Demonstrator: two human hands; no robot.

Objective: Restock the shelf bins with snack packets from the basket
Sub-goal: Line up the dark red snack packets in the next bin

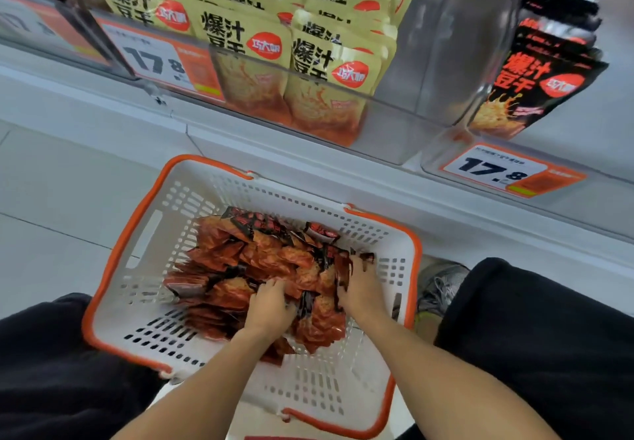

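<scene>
Fingers of my left hand curl down into the heap of red snack packets, gripping packets at its near edge. Right hand digs in just beside it, fingertips buried among the packets on the heap's right side and curled round them; how many each hand holds I cannot tell.

Packets lie in a loose pile inside the white basket with orange rim, which sits on the floor between my knees, below the shelf.

Above: clear shelf bin packed with upright yellow packets, price tag reading 17.8 on its front. To its right, a second bin holding black packets with its own tag. Grey shoe visible right of basket.
</scene>
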